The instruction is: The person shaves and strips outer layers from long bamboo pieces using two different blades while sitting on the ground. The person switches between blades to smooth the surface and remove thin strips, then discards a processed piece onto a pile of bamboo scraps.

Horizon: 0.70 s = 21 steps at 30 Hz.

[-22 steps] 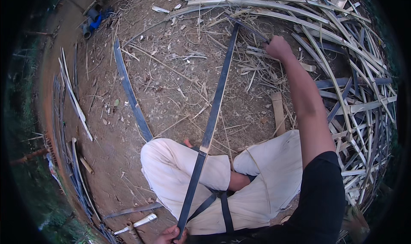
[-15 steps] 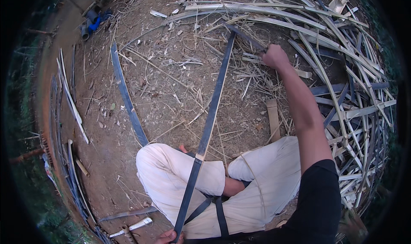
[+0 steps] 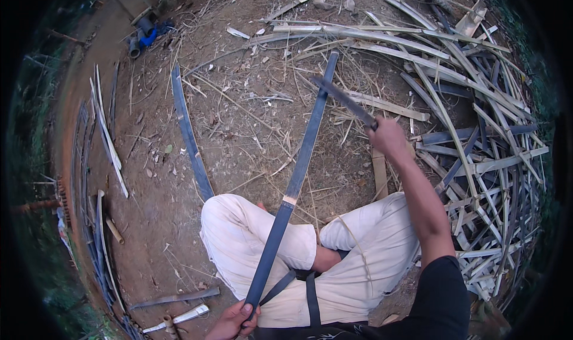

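Observation:
Gripped near its lower end by my left hand point(image 3: 234, 321), a long dark bamboo strip point(image 3: 303, 152) slants up and away across my lap. A pale band marks the strip at a joint near my knee. My right hand point(image 3: 389, 138) is closed round the handle of a long-bladed knife point(image 3: 348, 102). Its blade, slightly blurred, crosses the strip a little short of the far tip; whether it touches the strip I cannot tell. The knife's handle is mostly hidden in my fist.
A large heap of split bamboo strips point(image 3: 477, 167) fills the right side and far edge. Another dark strip point(image 3: 192, 140) lies beyond my left knee. Long poles point(image 3: 98, 244) lie at the far left, cut tubes with something blue point(image 3: 149, 37) at the back left. Shavings litter the ground.
The knife has moved from the strip's far tip back toward me. The strip has turned to show more of its broad dark face, and my left hand has come farther into view.

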Tool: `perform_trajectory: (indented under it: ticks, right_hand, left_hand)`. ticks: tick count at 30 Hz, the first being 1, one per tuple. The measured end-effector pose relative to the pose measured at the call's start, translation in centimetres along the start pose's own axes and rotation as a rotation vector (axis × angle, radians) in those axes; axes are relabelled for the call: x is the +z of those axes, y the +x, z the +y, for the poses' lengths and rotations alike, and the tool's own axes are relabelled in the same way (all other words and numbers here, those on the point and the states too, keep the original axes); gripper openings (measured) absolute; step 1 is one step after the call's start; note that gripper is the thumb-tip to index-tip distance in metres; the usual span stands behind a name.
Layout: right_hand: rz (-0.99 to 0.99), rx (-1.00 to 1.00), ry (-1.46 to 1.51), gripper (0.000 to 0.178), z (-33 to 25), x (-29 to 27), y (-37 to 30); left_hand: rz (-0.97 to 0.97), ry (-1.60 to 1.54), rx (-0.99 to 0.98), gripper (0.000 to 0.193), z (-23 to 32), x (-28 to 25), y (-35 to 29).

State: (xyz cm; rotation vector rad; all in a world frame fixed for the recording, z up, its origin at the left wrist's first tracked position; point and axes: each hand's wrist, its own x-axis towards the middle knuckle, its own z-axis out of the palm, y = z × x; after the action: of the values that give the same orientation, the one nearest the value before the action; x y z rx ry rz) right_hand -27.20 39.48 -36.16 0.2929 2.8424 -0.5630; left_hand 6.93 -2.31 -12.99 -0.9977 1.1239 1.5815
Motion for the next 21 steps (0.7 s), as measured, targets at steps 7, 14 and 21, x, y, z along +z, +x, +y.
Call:
perform_trajectory:
  ticks: [7, 14, 21]
  right_hand:
    - [-0.225, -0.759, 0.047, 0.029, -7.3, -4.4, -21.7]
    - [-0.178, -0.857, -0.100, 0.026, -7.6, -4.7, -24.1]
    - [-0.165, -0.373, -0.204, 0.030, -5.2, -6.2, -15.0]
  left_hand:
    - [0.295, 0.473, 0.306, 0.034, -1.7, 2.9, 1.4]
    - [0.557, 0.808, 0.406, 0.036, -5.4, 4.8, -0.3]
    - [0.559, 0.844, 0.507, 0.028, -7.1, 5.4, -0.7]
